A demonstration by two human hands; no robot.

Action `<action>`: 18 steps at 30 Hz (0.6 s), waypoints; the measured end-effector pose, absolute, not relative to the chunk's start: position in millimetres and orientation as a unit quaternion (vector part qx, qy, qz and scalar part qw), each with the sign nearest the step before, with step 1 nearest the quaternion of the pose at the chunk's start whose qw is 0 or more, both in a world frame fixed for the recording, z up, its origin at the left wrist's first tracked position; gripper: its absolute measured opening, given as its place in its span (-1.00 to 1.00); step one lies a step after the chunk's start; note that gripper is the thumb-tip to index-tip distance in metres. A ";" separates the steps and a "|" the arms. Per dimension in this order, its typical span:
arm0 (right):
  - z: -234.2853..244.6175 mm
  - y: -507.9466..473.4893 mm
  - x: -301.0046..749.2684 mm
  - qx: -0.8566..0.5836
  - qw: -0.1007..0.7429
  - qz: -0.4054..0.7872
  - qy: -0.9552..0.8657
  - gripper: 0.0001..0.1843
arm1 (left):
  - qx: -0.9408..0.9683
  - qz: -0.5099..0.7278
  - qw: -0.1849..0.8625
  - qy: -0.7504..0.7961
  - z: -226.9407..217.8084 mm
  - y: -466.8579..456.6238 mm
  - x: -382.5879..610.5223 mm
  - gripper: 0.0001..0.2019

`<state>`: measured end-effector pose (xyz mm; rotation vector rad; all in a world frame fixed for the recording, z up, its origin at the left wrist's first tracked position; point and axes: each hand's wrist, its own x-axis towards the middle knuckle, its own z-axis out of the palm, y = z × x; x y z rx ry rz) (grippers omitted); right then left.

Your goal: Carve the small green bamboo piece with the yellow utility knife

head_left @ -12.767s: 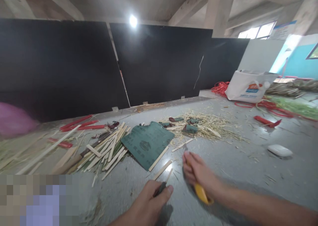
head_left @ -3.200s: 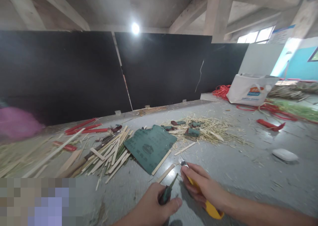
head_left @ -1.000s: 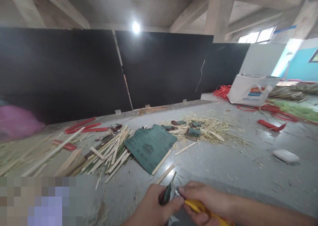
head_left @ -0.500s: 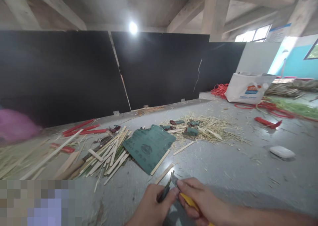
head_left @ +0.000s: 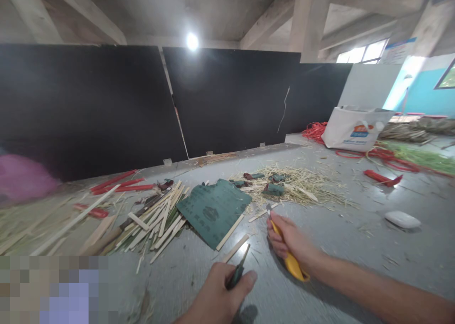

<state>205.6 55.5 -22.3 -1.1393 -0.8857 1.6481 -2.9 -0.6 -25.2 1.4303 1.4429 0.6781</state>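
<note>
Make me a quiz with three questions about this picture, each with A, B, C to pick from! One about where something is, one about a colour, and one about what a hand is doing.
1. Where does the green sandpaper sheet lie?
A. On the grey floor, between the pile of sticks and the straw heap
B. Inside the white bag
C. In the person's left hand

2. What colour is the handle of the knife in the right hand?
A. Blue
B. Yellow
C. Black

3. What is the left hand doing?
A. Lying flat and open on the floor
B. Resting on the white bag
C. Gripping a thin green strip

Answers:
1 A: the sheet lies flat on the floor between the two piles.
2 B: yellow shows below the closed fingers.
3 C: thumb and fingers pinch the strip, which sticks up from the fist.
</note>
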 end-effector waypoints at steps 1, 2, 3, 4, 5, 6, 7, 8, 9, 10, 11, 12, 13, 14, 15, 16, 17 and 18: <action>-20.0 62.3 209.4 -0.459 0.462 0.669 -0.358 -0.46 | 0.587 0.280 0.477 0.591 -26.3 -1.0 -3.6 -0.34; -18.6 66.1 211.8 -0.456 0.459 0.672 -0.360 -0.49 | 0.588 0.277 0.477 0.592 -27.2 -1.2 -4.3 -0.32; -18.1 66.7 212.5 -0.453 0.451 0.678 -0.363 -0.50 | 0.589 0.275 0.478 0.590 -28.0 -1.2 -5.0 -0.31; -18.4 64.4 211.9 -0.450 0.441 0.685 -0.365 -0.50 | 0.590 0.273 0.482 0.588 -28.8 -0.9 -5.5 -0.30; -19.4 59.9 210.3 -0.444 0.424 0.697 -0.372 -0.50 | 0.590 0.273 0.486 0.584 -29.8 -0.5 -6.1 -0.30; -20.7 53.8 208.1 -0.435 0.398 0.712 -0.382 -0.49 | 0.590 0.274 0.489 0.581 -31.0 0.1 -6.5 -0.31; -21.9 47.1 205.9 -0.422 0.365 0.729 -0.397 -0.47 | 0.589 0.277 0.492 0.578 -32.4 0.8 -6.7 -0.31; -22.8 40.4 204.0 -0.405 0.322 0.747 -0.417 -0.45 | 0.588 0.281 0.496 0.573 -33.8 1.5 -6.8 -0.32; -23.3 34.4 202.6 -0.388 0.275 0.763 -0.438 -0.44 | 0.589 0.287 0.501 0.566 -35.1 2.3 -6.7 -0.34; -23.3 29.5 201.9 -0.371 0.229 0.775 -0.458 -0.44 | 0.592 0.289 0.506 0.557 -35.9 3.0 -6.5 -0.35; -22.9 26.0 201.6 -0.359 0.193 0.781 -0.473 -0.45 | 0.597 0.289 0.512 0.546 -36.2 3.6 -6.3 -0.36; -22.4 23.7 201.9 -0.352 0.169 0.784 -0.482 -0.46 | 0.604 0.285 0.519 0.534 -35.7 4.1 -5.9 -0.37; -22.0 22.6 202.4 -0.347 0.155 0.786 -0.488 -0.47 | 0.611 0.282 0.523 0.523 -34.5 4.5 -5.6 -0.38; -21.7 22.4 203.0 -0.344 0.150 0.786 -0.492 -0.48 | 0.617 0.277 0.525 0.516 -32.7 4.7 -5.3 -0.39; -21.8 22.8 203.6 -0.343 0.149 0.785 -0.494 -0.48 | 0.621 0.273 0.527 0.511 -30.4 4.8 -5.0 -0.40; -22.2 23.5 204.0 -0.343 0.149 0.784 -0.496 -0.48 | 0.624 0.271 0.527 0.509 -27.9 4.9 -4.6 -0.41; -23.0 24.3 204.3 -0.342 0.149 0.782 -0.499 -0.48 | 0.625 0.268 0.528 0.508 -25.5 5.0 -4.2 -0.42; -23.9 25.0 204.4 -0.339 0.148 0.781 -0.502 -0.47 | 0.626 0.265 0.531 0.507 -23.2 5.1 -3.7 -0.42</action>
